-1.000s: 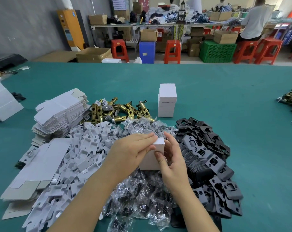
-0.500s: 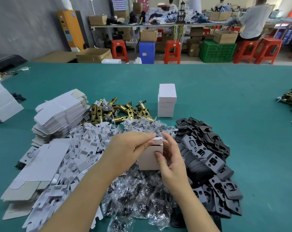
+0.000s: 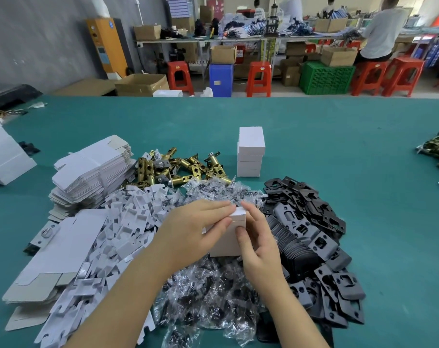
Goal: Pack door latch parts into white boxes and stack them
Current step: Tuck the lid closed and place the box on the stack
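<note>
both hands, left hand (image 3: 195, 229) and right hand (image 3: 257, 237), gripping a smooth matte white box (image 3: 229, 243) just nearer than the crinkly bagged screws (image 3: 213, 189).

Red stools (image 3: 259, 77), a blue bin (image 3: 221, 79) and a green crate (image 3: 326, 77) beyond the teal table (image 3: 339, 146).

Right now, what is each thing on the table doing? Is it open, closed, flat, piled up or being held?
Box in hands: upright, top closed, held by both hands.
Left hand: fingers over the box top.
Right hand: grips the box's right side.
Box stack: closed boxes, stacked upright.
Flat boxes: unfolded, piled.
Brass latches: loose heap.
Black plates: loose heap.
Bags: heaped; whether sealed is unclear.
</note>
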{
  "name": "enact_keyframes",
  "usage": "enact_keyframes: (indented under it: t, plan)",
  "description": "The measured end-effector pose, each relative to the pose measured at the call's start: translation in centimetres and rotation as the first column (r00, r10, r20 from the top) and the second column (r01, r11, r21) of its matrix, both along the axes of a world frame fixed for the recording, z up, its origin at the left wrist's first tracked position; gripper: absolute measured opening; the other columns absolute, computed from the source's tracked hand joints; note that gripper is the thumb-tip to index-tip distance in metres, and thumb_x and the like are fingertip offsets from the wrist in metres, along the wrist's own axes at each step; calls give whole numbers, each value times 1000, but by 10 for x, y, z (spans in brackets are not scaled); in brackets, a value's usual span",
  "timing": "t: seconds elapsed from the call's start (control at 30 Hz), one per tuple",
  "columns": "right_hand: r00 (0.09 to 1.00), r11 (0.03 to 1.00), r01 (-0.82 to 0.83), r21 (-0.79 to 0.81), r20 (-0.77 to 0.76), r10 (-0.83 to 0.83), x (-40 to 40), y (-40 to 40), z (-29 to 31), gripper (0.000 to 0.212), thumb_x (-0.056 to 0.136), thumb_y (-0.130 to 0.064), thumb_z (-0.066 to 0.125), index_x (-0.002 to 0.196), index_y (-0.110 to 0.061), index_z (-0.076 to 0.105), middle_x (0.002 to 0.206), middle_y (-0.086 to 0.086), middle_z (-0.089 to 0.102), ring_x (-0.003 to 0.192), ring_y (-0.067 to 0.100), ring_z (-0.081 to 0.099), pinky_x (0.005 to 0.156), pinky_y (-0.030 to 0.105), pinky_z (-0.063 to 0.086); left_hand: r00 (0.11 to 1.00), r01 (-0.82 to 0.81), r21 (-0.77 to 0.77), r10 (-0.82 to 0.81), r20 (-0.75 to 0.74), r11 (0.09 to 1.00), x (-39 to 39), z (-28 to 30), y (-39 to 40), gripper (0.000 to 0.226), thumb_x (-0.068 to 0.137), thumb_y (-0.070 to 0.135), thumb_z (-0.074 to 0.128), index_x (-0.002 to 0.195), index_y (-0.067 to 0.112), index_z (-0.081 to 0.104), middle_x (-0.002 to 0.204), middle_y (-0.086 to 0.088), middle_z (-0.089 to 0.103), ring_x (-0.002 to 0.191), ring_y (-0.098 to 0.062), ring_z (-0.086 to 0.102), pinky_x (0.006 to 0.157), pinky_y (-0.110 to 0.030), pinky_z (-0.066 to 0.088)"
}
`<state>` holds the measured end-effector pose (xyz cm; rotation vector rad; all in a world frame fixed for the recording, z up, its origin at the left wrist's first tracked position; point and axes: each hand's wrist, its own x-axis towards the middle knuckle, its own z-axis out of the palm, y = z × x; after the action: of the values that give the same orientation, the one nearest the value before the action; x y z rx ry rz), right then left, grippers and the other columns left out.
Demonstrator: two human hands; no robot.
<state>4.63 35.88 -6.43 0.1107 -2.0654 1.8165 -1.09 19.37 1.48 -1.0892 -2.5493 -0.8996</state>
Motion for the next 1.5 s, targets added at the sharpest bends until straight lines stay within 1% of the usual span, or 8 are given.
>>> enact_keyframes:
  t: [0.2,0.4,0.7,0.83,1.0,1.17,1.33,1.5]
  plan:
    - [999,998,34,55,-38,-32,-1,0,-3,46,104,-21,51,143,-46,49,132,-8,64,118,17,63,87,18,53,997,18,-55,-22,-70,998,1,-6,-4,37,99,32,58,134,24,67,137,8,64,124,-9,62,97,-37,56]
    - [984,991,109,76,-152,-97,-3,-2,-5,35,100,-18,52,127,-40,55,146,-10,53,136,24,54,109,53,48,980,46,-113,-67,-187,992,0,-11,-4,35,101,25,61,133,14,68,137,-4,65,122,-19,65,97,-39,57]
    - [988,994,102,26,-119,-98,-2,-2,-2,27,99,-24,56,121,-39,58,119,0,66,112,27,65,94,55,54,966,29,-177,-73,-247,984,3,-19,0,42,104,28,47,138,8,62,143,-11,60,132,-25,57,105,-43,52]
    - [997,998,68,-6,-33,-68,0,-2,-1,41,97,-29,61,132,-47,51,118,-12,66,108,21,67,87,36,59,977,32,-134,-60,-206,990,4,-23,0,45,105,31,45,144,9,57,149,-8,54,141,-21,48,115,-38,43]
    - [993,1000,18,-13,115,-17,-3,-1,-2,47,98,-29,65,135,-51,47,117,-19,68,110,7,66,82,21,57,1000,-8,-24,8,-16,1000,5,-28,-3,49,105,27,46,152,12,46,158,6,40,148,1,29,121,-19,25]
    - [982,988,109,-106,164,-90,-5,1,-2,31,95,-32,73,120,-44,61,113,-20,70,104,8,69,78,28,62,975,-84,143,52,215,986,1,-29,-6,54,104,22,55,153,34,38,147,29,40,130,16,41,104,-10,43]
    - [957,846,239,-477,265,-120,-8,9,5,46,76,-43,78,115,-20,69,102,1,78,89,18,76,67,30,61,788,-186,163,48,614,969,9,-31,-4,72,93,42,68,147,59,24,119,28,63,97,5,68,72,-18,58]
    - [957,719,268,-641,263,-122,-13,16,6,51,75,-39,76,114,-8,68,98,3,80,85,15,76,62,25,59,547,-202,278,-127,828,939,15,-42,1,50,89,41,67,137,39,51,98,-3,78,75,-28,76,68,-36,63]
